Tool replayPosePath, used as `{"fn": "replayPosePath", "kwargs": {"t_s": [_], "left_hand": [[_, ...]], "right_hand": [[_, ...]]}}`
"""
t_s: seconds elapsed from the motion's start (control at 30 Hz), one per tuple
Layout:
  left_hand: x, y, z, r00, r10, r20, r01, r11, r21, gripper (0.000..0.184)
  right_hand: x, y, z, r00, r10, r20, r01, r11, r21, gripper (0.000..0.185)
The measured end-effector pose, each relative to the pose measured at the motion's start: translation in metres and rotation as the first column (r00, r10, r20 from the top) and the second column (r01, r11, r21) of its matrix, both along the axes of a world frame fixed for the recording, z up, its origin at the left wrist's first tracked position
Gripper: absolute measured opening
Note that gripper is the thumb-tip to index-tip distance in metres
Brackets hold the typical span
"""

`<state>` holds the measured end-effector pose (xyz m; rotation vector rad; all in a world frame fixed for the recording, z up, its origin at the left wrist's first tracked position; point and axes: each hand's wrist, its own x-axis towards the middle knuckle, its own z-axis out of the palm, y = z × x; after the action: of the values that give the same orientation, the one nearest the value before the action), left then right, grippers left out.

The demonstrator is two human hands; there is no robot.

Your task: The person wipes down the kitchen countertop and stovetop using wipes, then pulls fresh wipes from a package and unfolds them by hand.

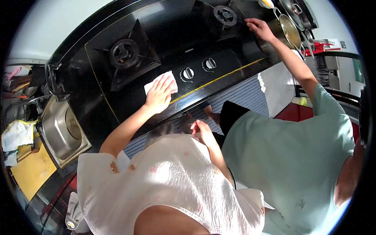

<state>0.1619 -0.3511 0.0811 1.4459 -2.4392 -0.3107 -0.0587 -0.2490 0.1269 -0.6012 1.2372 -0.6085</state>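
My left hand (159, 93) lies flat with its fingers spread on a white cloth (171, 77), pressing it to the black glass stovetop (164, 43). The cloth is beside the left control knob (188, 73), near the yellow line along the front edge. The left burner (124, 53) with its black grate is up and to the left of that hand. My right hand (201, 127) hangs in front of my body, below the counter edge, its fingers loosely curled. Whether anything is in it is too small to tell.
A co-worker in a green shirt (286, 149) stands at the right, one hand (259, 29) by the right burner (225, 15). Pots (290, 32) stand at the upper right. A steel sink (62, 131) and a yellow board (34, 170) are at the left.
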Motion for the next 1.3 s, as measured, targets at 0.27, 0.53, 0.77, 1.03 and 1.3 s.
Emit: {"fn": "replayPosePath", "kwargs": {"t_s": [0.27, 0.53, 0.77, 1.03, 1.3], "left_hand": [[-0.025, -0.049, -0.016, 0.979, 0.204, 0.022, -0.201, 0.975, -0.096, 0.056], [-0.025, 0.002, 0.001, 0.988, 0.15, 0.04, -0.152, 0.987, 0.047, 0.06], [-0.056, 0.042, 0.003, 1.0, 0.011, -0.021, -0.01, 0.997, 0.076, 0.057], [-0.09, 0.005, -0.001, 0.995, 0.012, -0.095, -0.008, 0.999, 0.041, 0.064], [-0.136, -0.009, -0.005, 0.972, 0.214, -0.101, -0.209, 0.976, 0.063, 0.071]], "right_hand": [[-0.009, -0.005, -0.006, 0.993, -0.097, 0.064, 0.094, 0.995, 0.043, 0.034], [-0.021, -0.02, -0.006, 0.991, -0.109, 0.082, 0.108, 0.994, 0.005, 0.034], [-0.027, -0.035, -0.002, 0.991, -0.086, 0.102, 0.089, 0.996, -0.022, 0.033], [-0.035, -0.045, -0.001, 0.991, -0.11, 0.076, 0.114, 0.992, -0.051, 0.03], [-0.048, -0.072, 0.006, 0.985, -0.174, 0.011, 0.174, 0.972, -0.16, 0.029]]}}
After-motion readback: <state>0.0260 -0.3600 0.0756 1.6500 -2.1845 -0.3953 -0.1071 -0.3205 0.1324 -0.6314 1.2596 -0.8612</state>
